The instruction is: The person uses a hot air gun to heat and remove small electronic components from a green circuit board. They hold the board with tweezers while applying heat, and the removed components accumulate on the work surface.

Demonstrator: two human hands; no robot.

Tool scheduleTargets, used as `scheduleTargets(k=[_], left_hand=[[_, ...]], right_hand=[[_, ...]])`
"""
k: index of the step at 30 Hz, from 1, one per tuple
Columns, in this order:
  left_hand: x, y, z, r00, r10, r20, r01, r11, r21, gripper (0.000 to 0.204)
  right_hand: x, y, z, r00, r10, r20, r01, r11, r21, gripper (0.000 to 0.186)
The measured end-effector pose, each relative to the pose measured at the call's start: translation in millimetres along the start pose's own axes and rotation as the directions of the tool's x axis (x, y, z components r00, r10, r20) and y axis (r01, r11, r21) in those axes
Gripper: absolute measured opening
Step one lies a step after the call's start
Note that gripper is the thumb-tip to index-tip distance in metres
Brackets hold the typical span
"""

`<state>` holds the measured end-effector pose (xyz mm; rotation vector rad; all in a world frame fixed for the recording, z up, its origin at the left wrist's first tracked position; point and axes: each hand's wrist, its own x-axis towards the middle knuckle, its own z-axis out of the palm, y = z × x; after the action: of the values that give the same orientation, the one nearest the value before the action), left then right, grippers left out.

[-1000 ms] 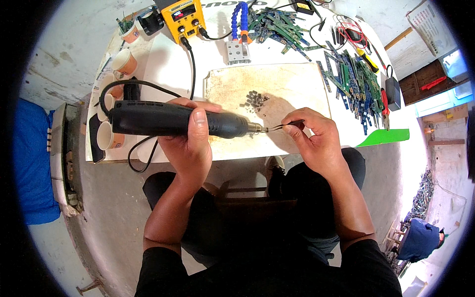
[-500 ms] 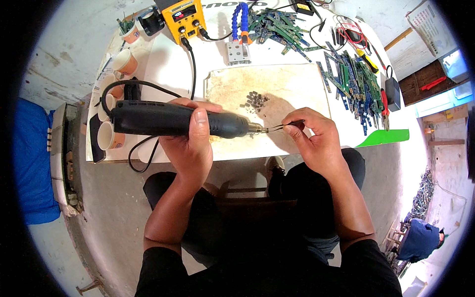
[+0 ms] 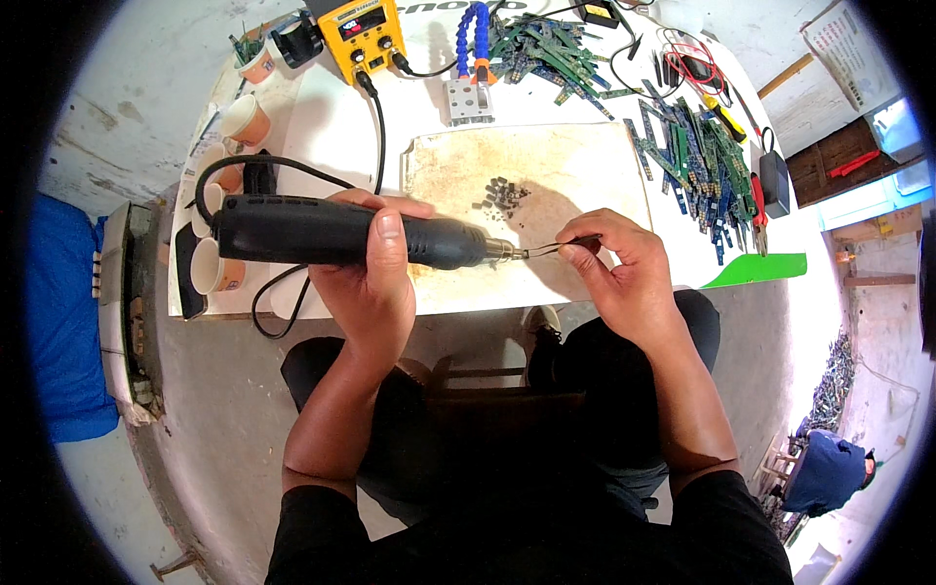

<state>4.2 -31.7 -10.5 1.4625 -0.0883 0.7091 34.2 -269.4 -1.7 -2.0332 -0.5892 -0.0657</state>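
A black hot-air gun (image 3: 302, 232) lies across my left hand (image 3: 369, 268), the fingers wrapped round its body and the thumb on top. Its metal nozzle (image 3: 502, 250) points right. My right hand (image 3: 624, 273) pinches a pair of tweezers (image 3: 577, 244), whose tips reach to just in front of the nozzle. Whether a small part sits between those tips is too small to tell. Behind the nozzle, a little heap of dark chips (image 3: 503, 195) rests on a stained, tan work board (image 3: 575, 161).
Circuit-board strips lie in two piles, one at the back (image 3: 551, 58) and one at the right (image 3: 707, 166). A yellow soldering station (image 3: 359, 44) stands back left, its black cable (image 3: 380, 146) running forward. Paper cups (image 3: 244, 122) line the left edge. Pliers (image 3: 759, 210) lie far right.
My left hand and the hot-air gun have shifted very slightly left. The right hand and tweezers stay almost where they were.
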Motion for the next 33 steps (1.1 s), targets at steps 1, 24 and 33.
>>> scheduleTargets(k=[1, 24, 33], left_hand=[[-0.2, 0.1, 0.1, 1.000, -0.006, -0.002, 0.006, 1.000, -0.001, 0.021], [0.1, -0.2, -0.5, 1.000, -0.005, 0.006, 0.005, 1.000, 0.017, 0.020], [-0.4, -1.6, 0.1, 1.000, -0.007, 0.004, 0.007, 1.000, -0.015, 0.021]], right_hand=[[0.0, 0.0, 0.0, 1.000, -0.002, -0.001, 0.002, 1.000, 0.000, 0.007], [0.2, 1.3, 1.7, 1.000, 0.025, -0.016, -0.025, 1.000, 0.009, 0.007], [-1.0, 2.7, 2.6, 0.998, 0.050, -0.025, -0.050, 0.999, 0.012, 0.007]])
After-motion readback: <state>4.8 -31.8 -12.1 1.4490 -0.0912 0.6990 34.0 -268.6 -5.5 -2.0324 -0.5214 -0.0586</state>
